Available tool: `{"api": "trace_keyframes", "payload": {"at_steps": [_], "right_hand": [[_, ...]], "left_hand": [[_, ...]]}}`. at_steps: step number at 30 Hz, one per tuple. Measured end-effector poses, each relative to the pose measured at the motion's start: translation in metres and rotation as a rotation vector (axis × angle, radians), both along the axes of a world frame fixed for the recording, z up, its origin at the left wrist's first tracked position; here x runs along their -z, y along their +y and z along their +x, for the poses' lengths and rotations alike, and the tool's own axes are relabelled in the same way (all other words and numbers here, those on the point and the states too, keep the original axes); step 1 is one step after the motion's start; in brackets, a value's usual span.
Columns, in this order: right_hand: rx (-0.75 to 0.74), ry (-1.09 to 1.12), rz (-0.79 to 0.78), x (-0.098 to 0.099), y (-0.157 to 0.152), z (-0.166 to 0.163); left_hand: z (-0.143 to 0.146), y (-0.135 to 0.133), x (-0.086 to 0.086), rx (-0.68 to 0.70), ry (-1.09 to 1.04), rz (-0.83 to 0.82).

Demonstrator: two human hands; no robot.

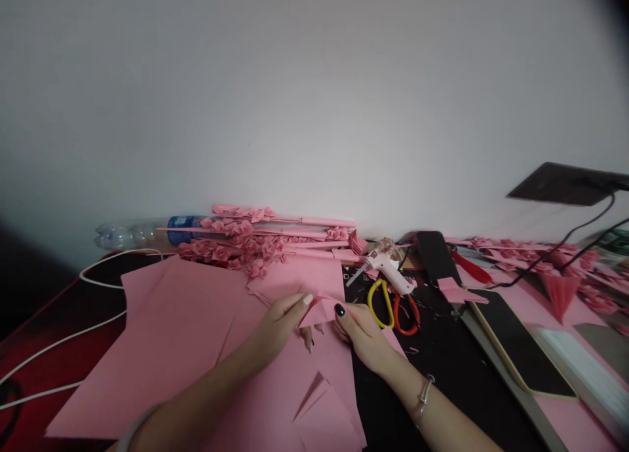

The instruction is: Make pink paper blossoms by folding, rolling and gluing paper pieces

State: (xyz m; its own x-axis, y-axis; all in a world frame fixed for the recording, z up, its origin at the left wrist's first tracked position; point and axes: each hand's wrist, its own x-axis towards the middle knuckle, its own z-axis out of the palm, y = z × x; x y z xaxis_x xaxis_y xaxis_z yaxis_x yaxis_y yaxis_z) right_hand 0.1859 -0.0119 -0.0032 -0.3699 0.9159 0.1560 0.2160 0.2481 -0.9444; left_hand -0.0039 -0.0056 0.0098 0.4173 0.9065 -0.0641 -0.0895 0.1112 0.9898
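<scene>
Between my two hands is a small folded piece of pink paper (319,311), raised a little over the pink sheets. My left hand (280,324) pinches its left side, thumb on top and fingertips showing beneath. At the right side, my right hand (361,334) grips it with the thumb on top; most of its other fingers are hidden. Large pink paper sheets (181,327) lie under and to the left of my hands. Closer to me, a folded pink paper piece (327,413) rests on the sheets.
Pink paper flowers on stems (255,242) and a plastic bottle (132,234) lie along the wall. Right of my hands are a glue gun (388,268), scissors (381,304) and two phones (521,340) (436,255). A white cable (54,337) loops at left.
</scene>
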Motion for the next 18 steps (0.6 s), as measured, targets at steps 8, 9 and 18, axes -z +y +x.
{"api": "trace_keyframes", "payload": {"at_steps": [8, 9, 18], "right_hand": [[-0.080, 0.016, -0.027, -0.0008, 0.0017, 0.0022], [-0.078, 0.026, -0.034, 0.0001, 0.0018, 0.0025], [-0.065, -0.027, -0.051, -0.0027, 0.0019, 0.0023]], "left_hand": [[-0.0029, 0.0064, -0.0072, 0.074, 0.049, -0.029], [-0.0028, 0.0061, -0.0068, 0.074, 0.051, -0.024], [-0.0007, 0.0048, -0.0047, 0.073, 0.002, -0.071]]}}
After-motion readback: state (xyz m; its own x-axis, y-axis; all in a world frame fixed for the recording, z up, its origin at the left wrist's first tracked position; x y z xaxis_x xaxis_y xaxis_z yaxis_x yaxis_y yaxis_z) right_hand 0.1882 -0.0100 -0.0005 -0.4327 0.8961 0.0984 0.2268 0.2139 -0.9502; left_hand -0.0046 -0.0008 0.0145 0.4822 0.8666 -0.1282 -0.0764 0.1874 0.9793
